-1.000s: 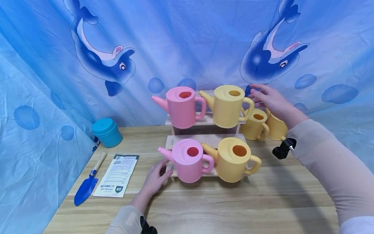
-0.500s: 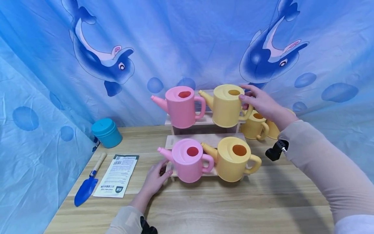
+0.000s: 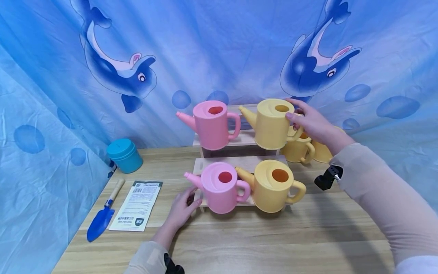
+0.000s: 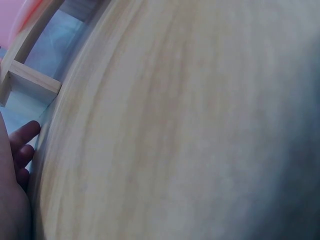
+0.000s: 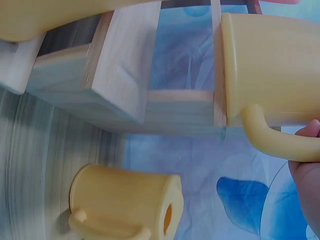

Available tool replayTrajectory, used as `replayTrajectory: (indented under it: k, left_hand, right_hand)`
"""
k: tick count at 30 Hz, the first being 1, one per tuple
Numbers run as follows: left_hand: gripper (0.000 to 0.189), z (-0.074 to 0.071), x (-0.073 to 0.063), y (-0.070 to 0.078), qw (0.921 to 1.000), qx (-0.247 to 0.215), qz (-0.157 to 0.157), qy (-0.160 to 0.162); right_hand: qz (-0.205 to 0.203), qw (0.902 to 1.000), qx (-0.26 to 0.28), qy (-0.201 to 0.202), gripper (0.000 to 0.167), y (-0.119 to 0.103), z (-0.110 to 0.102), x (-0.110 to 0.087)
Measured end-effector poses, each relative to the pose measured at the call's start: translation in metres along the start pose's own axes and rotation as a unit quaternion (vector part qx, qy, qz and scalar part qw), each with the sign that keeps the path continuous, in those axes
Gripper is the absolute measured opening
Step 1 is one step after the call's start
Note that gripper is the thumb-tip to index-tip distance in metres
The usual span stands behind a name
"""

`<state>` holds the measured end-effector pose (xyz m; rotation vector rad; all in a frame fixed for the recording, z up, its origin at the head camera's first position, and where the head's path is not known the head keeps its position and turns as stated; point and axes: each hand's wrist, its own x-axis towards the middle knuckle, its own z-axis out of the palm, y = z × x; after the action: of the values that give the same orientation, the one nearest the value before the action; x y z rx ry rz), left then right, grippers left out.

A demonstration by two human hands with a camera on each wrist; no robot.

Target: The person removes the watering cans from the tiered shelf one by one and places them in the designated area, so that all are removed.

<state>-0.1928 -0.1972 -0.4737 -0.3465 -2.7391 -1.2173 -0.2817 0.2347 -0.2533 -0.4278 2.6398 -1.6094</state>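
Note:
In the head view, my right hand (image 3: pixel 313 121) holds a light yellow watering can (image 3: pixel 272 127) by its handle side, thumb near the top rim. That can stands upright on the upper shelf; the right wrist view shows its base at the shelf and fingers at its handle (image 5: pixel 280 145). To its left stands a pink watering can (image 3: pixel 211 127). On the lower shelf are another pink watering can (image 3: pixel 219 194) and a yellow watering can (image 3: pixel 272 192). My left hand (image 3: pixel 181 209) grips the left end of the wooden stand (image 3: pixel 241 163), its other fingers loosely curled.
More yellow watering cans (image 3: pixel 295 150) stand on the wooden table (image 3: pixel 239 243) behind the stand's right end. At left lie a blue trowel (image 3: pixel 100 222) and a white printed packet (image 3: pixel 137 205), with a teal lidded tin (image 3: pixel 124 155) behind. A blue dolphin curtain (image 3: pixel 219 49) closes the back.
My right hand has come in from the right and taken hold of the upper yellow watering can, which has shifted slightly right, away from the pink one. My left hand has stayed put.

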Motion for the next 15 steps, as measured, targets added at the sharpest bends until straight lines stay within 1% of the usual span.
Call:
replayTrajectory:
  k: [5,7,12,15]
  left_hand:
    - [0.055,0.0,0.0,0.0,1.0,0.002,0.002,0.0]
    - [0.055,0.0,0.0,0.0,1.0,0.001,0.002,-0.001]
    - [0.055,0.0,0.0,0.001,1.0,0.0,0.001,-0.003]
    - [0.056,0.0,-0.001,0.0,1.0,0.004,0.0,-0.003]
  right_hand:
    - [-0.003,0.9996,-0.025,0.015,0.068,0.005,-0.007,-0.006]
    - [-0.001,0.9989,-0.035,0.03,0.07,0.007,-0.01,-0.009]
    - [0.01,0.9941,-0.069,0.083,0.071,0.013,-0.015,-0.016]
    - [0.017,0.9918,-0.078,0.1,0.071,0.016,-0.018,-0.02]
